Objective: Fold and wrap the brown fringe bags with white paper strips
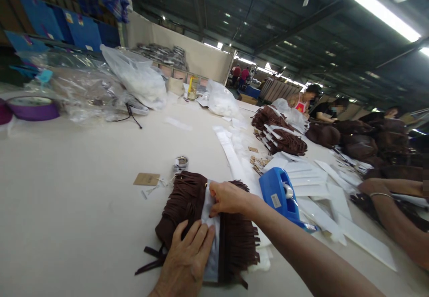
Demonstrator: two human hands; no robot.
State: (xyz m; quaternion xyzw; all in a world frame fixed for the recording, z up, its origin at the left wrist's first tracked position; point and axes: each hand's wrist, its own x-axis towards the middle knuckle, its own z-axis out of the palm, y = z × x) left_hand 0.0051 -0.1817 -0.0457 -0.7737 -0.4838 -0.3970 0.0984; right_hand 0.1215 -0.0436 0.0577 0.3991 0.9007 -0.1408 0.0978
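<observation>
A brown fringed bag (187, 207) lies on the pale table (73, 189) in front of me. A white strip (212, 239) is wrapped across its middle. My left hand (187, 256) lies flat on the near part of the bag and the strip, fingers stretched out. My right hand (228, 197) pinches the far end of the white strip against the bag's top edge, fingers curled. A blue tape dispenser (279, 194) stands just right of the bag.
A tan card tag (146, 179) and a small tape roll (181, 163) lie beyond the bag. White strips (234, 158), stacks of brown fringed bags (284, 140) and plastic bags (140, 78) are farther back. A co-worker's arm (395, 212) rests at right. A purple tape roll (33, 108) sits at the far left.
</observation>
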